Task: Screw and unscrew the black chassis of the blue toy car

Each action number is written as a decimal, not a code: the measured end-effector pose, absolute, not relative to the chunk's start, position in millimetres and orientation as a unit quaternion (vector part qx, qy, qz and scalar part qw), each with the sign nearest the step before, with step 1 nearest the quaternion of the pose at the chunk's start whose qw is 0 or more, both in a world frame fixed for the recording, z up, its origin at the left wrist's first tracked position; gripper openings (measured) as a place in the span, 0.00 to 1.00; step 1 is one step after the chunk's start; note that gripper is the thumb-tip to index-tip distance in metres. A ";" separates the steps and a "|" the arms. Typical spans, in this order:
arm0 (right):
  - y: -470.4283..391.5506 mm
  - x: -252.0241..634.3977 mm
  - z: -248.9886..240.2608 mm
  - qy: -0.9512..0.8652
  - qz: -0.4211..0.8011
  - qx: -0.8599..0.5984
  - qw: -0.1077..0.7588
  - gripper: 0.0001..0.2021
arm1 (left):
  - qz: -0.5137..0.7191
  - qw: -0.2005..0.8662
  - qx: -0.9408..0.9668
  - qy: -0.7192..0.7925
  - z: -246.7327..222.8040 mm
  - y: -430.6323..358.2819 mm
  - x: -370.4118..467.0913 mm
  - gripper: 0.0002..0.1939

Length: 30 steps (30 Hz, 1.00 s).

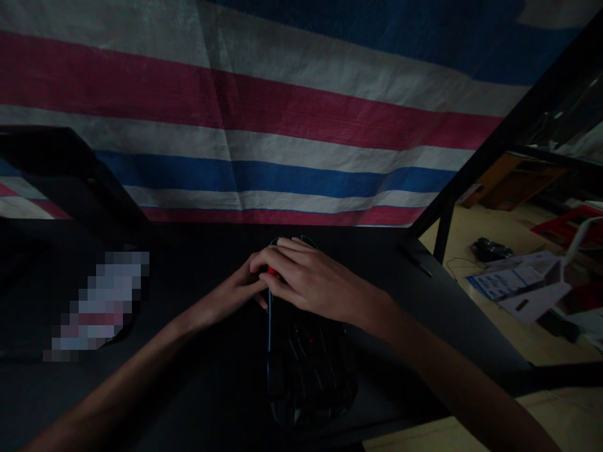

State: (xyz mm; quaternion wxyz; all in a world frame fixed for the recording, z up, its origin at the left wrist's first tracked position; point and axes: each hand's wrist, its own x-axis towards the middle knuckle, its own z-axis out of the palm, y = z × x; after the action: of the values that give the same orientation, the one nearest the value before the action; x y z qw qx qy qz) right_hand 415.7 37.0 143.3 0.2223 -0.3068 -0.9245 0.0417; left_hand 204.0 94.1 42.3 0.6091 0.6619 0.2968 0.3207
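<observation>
A dark object shaped like a black toy car lies lengthwise on the black table, with a thin blue edge down its left side. My right hand arches over its far end, fingers curled around a small red piece. Only a bit of that red piece shows, so its kind is unclear. From the left, my left hand meets the right one at the red piece. Its thumb and fingers are bent in against the dark object's left edge, and its fingertips are partly hidden.
A striped tarp hangs behind the table. At left stand a dark angled stand and a pixelated flat item. A thin dark tool lies near the right edge. Beyond, papers and clutter cover the floor.
</observation>
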 end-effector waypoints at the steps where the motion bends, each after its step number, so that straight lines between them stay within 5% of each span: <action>1: 36.7 416.3 143.0 -0.924 0.051 -0.303 0.227 0.07 | 0.320 0.610 0.661 0.298 42.2 94.2 204.1 0.19; 7: 34.6 418.7 140.1 -0.917 0.054 -0.326 0.222 0.09 | 0.319 0.614 0.659 0.295 39.1 96.3 205.1 0.30; 19: 33.9 419.3 137.2 -0.923 0.037 -0.308 0.229 0.06 | 0.310 0.617 0.655 0.306 43.9 94.8 205.9 0.35; 30: 31.3 418.3 139.9 -0.927 0.023 -0.301 0.223 0.05 | 0.299 0.607 0.659 0.330 50.8 91.3 207.9 0.25</action>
State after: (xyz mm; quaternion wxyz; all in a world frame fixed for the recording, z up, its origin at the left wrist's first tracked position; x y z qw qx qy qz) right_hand 418.3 31.3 139.9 0.2229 -0.3012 -0.9268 0.0235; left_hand 207.9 91.3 50.8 0.6068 0.6585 0.3300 0.2988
